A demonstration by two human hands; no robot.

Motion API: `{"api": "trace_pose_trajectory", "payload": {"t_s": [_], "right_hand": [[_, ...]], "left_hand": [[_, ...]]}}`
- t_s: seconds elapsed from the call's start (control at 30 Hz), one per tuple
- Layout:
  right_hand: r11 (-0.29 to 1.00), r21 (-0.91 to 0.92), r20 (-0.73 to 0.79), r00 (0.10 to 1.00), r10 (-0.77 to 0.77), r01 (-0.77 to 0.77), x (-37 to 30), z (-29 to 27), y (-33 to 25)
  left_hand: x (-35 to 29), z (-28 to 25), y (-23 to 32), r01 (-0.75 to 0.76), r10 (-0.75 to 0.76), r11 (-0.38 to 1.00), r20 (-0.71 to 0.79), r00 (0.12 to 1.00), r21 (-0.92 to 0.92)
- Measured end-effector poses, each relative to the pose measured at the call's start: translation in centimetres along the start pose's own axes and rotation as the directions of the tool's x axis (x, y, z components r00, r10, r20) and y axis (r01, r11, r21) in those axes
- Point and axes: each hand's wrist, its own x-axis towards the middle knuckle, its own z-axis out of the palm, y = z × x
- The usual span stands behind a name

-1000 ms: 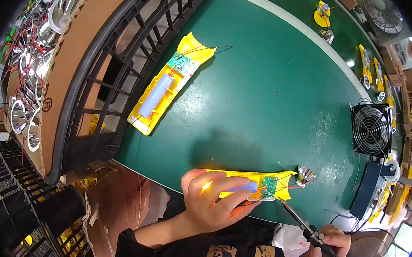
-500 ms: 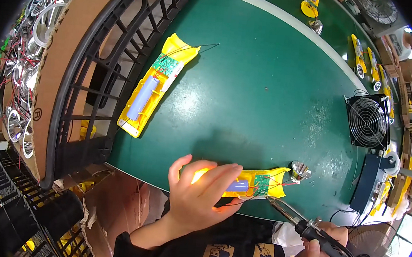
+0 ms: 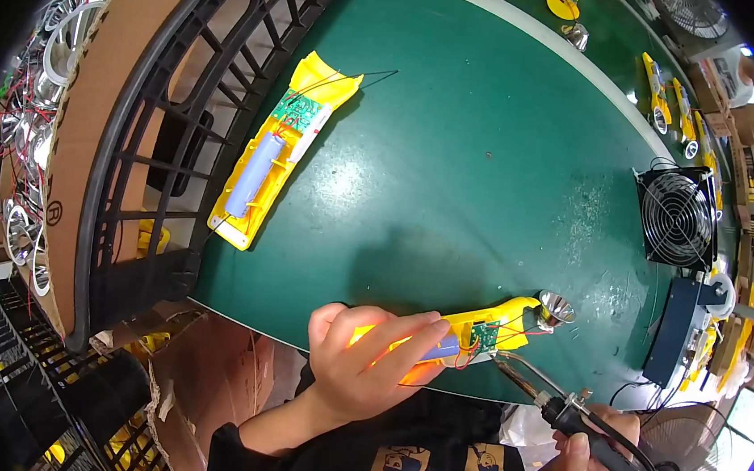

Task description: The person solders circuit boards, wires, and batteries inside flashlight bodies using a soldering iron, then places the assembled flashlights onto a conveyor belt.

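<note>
My left hand (image 3: 368, 359) is closed around the near end of a yellow plastic flashlight housing (image 3: 518, 313). Inside the housing lie a blue cylindrical battery (image 3: 444, 349) and a small green circuit board (image 3: 485, 336). Red wires run from the board toward a shiny reflector cup (image 3: 555, 311) at the housing's far right end. My right hand (image 3: 582, 469) grips a soldering iron (image 3: 574, 422) with a thin metal tube along it. Its tip is at the board's lower edge; whether it touches cannot be made out.
A second open yellow housing (image 3: 262, 167) lies at left, beside a black plastic crate (image 3: 155, 153) and a carton of reflectors (image 3: 91, 121). To the right stand a black fan (image 3: 676, 217) and a dark blue box (image 3: 675, 329) with cables. More yellow housings (image 3: 656, 85) lie beyond the pale strip.
The housing in my left hand has tilted, its right end shifting up and right toward the reflector cup. The soldering iron's tip stays near the board. The whole view has shifted slightly.
</note>
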Motion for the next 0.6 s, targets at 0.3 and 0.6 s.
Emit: {"api": "trace_pose_trajectory", "payload": {"t_s": [0.3,0.6], "right_hand": [[0.990,0.054,0.068,0.990,0.127,-0.131,0.1,0.0,-1.0],[0.995,0.025,0.057,0.994,0.098,-0.100,0.4,0.3,-1.1]], "left_hand": [[0.1,0.1,-0.1,-0.036,0.036,0.999,-0.050,0.998,-0.005],[-0.1,0.2,-0.1,-0.021,0.021,1.000,-0.028,0.999,0.004]]}}
